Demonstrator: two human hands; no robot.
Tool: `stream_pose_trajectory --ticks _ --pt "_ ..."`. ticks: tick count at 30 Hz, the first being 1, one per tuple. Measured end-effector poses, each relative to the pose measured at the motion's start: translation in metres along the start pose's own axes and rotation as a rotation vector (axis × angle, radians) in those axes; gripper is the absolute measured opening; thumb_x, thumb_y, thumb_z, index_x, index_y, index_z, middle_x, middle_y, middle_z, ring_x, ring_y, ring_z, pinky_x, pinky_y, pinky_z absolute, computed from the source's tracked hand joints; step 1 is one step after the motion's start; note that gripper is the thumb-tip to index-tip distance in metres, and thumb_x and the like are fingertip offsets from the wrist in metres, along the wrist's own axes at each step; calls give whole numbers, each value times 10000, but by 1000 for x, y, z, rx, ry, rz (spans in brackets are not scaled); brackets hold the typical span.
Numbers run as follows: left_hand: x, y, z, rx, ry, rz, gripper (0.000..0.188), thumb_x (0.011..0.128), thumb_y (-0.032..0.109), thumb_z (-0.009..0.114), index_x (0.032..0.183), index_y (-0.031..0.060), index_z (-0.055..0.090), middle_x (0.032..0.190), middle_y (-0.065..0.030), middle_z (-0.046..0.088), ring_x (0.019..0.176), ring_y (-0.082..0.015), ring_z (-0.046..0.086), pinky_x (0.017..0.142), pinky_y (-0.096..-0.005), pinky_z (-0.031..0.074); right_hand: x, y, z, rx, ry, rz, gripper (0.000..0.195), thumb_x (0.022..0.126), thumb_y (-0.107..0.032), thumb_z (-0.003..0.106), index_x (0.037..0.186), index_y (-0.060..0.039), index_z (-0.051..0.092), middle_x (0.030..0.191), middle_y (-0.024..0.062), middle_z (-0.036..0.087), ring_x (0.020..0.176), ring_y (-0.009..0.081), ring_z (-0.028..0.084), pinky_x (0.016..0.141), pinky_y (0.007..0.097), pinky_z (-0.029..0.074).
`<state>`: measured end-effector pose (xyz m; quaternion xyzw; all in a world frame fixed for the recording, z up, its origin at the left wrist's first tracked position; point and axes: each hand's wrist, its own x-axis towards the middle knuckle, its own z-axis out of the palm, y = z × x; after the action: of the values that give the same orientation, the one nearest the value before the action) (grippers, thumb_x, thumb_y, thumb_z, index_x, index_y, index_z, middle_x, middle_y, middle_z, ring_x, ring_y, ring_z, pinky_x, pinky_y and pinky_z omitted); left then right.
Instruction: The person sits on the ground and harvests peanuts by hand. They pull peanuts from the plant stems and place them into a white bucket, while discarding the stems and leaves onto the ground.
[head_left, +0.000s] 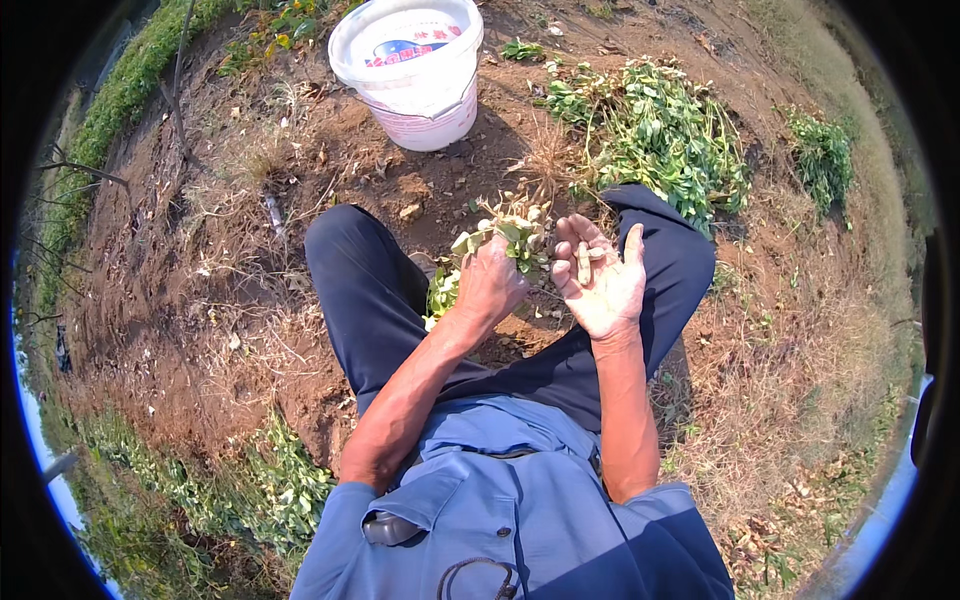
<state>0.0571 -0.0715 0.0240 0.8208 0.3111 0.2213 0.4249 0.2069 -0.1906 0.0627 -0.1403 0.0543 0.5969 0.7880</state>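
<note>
My left hand is closed around a peanut plant, gripping its leafy stems while the root end with pale pods points away from me. Beside it, my right hand is turned palm up with the thumb spread. A few unshelled peanuts rest across its fingers and palm. Some leaves of the held plant hang below my left hand, between my knees. The two hands are apart from each other, only a small gap between them.
Ahead stands a white plastic bucket with a wire handle; its inside bears printing. Pulled green plants lie heaped beyond my right knee, and another bunch lies farther right. Bare soil with dry stalks stretches leftward. More plants lie behind left.
</note>
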Motion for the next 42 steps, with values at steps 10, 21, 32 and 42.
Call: stream_pose_trajectory --ticks 10,21,32,42 --pt "8 15 -22 -283 103 -38 225 875 42 712 1098 15 689 933 -141 735 823 -260 708 752 -373 557 9 12 6 -92 -32 6 570 986 -300 580 1422 57 497 1302 215 646 944 264 668 752 378 554" --pt "14 11 -50 -895 29 -362 290 837 20 811 1105 1 701 949 -63 751 807 -144 704 736 -299 590 9 19 9 -420 12 12 724 840 74 638 1503 64 347 1394 167 546 1107 231 661 922 312 572" --pt "6 14 -42 -923 135 -337 275 808 32 843 1033 6 687 909 -47 731 762 -112 670 661 -265 567 18 28 1 -3 226 94 448 989 -233 484 1337 39 558 1288 186 651 1203 314 634 1052 457 522" --pt "4 28 -27 -935 29 -266 350 784 -15 847 1097 8 691 989 -58 752 860 -130 699 771 -295 582 28 53 1 -224 400 -73 328 1068 -190 417 1264 -5 603 1038 89 664 820 171 647 731 314 582"
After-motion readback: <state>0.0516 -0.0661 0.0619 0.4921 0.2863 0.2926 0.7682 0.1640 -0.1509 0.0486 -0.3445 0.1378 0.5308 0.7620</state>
